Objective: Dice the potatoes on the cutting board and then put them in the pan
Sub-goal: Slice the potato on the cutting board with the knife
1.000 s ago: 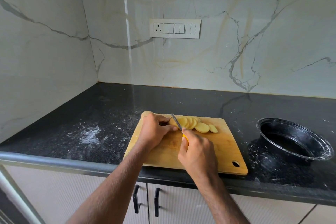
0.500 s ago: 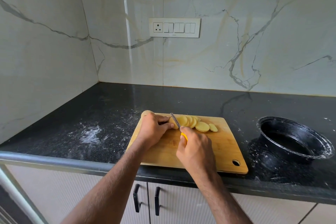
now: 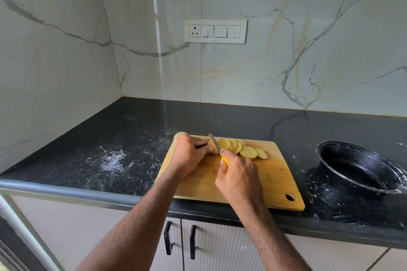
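Compared with a second ago, the right hand (image 3: 239, 179) gripping the yellow-handled knife (image 3: 217, 147) sits a little farther left and up the cutting board (image 3: 275, 174), its blade now pressed close against the left hand's fingertips (image 3: 211, 149) on the uncut potato end (image 3: 211, 144).

White switch panel (image 3: 215, 31) on marble wall (image 3: 286, 50) above black counter (image 3: 123, 138)

Pale yellow potato slices (image 3: 239, 147), tan wooden cutting board (image 3: 275, 174), black pan (image 3: 361, 169)
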`<action>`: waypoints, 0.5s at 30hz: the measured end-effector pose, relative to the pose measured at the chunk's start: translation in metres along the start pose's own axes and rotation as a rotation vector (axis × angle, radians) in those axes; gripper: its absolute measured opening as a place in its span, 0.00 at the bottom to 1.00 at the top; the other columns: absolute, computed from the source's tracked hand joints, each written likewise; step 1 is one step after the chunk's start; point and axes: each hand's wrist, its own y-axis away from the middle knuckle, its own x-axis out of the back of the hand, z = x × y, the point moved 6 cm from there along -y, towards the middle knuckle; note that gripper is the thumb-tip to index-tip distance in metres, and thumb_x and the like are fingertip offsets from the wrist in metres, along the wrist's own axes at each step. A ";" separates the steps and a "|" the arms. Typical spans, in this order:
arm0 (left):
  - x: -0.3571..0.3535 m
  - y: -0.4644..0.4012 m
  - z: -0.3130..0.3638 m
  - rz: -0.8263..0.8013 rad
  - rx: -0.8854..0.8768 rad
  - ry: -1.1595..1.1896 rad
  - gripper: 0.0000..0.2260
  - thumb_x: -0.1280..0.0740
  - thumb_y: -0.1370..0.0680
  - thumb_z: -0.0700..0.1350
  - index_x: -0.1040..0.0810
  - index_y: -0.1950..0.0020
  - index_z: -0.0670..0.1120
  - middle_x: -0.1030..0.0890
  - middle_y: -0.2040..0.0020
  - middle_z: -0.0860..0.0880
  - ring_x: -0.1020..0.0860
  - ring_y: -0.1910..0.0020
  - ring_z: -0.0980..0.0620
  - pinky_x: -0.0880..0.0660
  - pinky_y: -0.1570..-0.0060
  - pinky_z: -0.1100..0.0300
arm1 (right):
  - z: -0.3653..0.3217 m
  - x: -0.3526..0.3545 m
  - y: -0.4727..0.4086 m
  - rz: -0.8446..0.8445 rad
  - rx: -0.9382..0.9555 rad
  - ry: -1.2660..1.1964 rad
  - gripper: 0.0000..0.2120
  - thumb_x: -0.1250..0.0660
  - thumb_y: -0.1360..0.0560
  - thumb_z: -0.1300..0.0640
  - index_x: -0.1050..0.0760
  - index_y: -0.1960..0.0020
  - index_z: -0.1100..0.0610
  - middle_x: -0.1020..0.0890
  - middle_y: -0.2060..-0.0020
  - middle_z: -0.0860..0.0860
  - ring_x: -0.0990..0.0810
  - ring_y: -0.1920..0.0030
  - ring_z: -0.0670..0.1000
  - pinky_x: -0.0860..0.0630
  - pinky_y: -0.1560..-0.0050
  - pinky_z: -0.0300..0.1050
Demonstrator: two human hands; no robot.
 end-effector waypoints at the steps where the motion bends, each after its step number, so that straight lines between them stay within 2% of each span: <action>1: 0.000 0.000 0.000 -0.007 -0.009 0.004 0.06 0.24 0.26 0.42 0.12 0.49 0.45 0.18 0.64 0.59 0.26 0.68 0.72 0.33 0.64 0.77 | -0.001 0.000 0.000 0.000 0.002 0.004 0.15 0.37 0.19 0.55 0.24 0.33 0.51 0.16 0.51 0.49 0.22 0.56 0.46 0.29 0.61 0.33; 3: 0.000 0.000 0.001 -0.013 -0.027 0.007 0.03 0.24 0.26 0.41 0.12 0.53 0.46 0.22 0.71 0.61 0.28 0.71 0.68 0.34 0.66 0.75 | -0.002 0.001 0.000 0.004 0.007 0.014 0.14 0.37 0.19 0.55 0.24 0.34 0.50 0.16 0.52 0.48 0.27 0.59 0.45 0.34 0.63 0.31; 7: 0.000 0.001 0.002 -0.009 -0.047 0.013 0.03 0.23 0.26 0.42 0.12 0.54 0.46 0.20 0.68 0.61 0.28 0.71 0.68 0.32 0.65 0.74 | -0.003 0.001 0.001 -0.012 0.000 0.031 0.14 0.38 0.18 0.54 0.25 0.33 0.49 0.17 0.54 0.47 0.29 0.62 0.45 0.41 0.72 0.29; 11: 0.000 0.001 0.002 -0.010 -0.060 0.026 0.01 0.24 0.26 0.41 0.12 0.56 0.47 0.20 0.69 0.60 0.29 0.71 0.67 0.32 0.66 0.73 | -0.002 0.001 0.000 -0.008 -0.001 0.014 0.13 0.38 0.18 0.55 0.24 0.34 0.50 0.17 0.53 0.48 0.29 0.62 0.45 0.41 0.72 0.28; 15: -0.001 0.000 0.001 -0.009 -0.064 0.000 0.02 0.24 0.25 0.42 0.12 0.54 0.47 0.20 0.67 0.61 0.27 0.69 0.68 0.32 0.64 0.75 | -0.003 0.000 -0.002 -0.003 0.007 0.010 0.13 0.37 0.19 0.55 0.24 0.35 0.50 0.16 0.54 0.49 0.28 0.62 0.45 0.38 0.69 0.28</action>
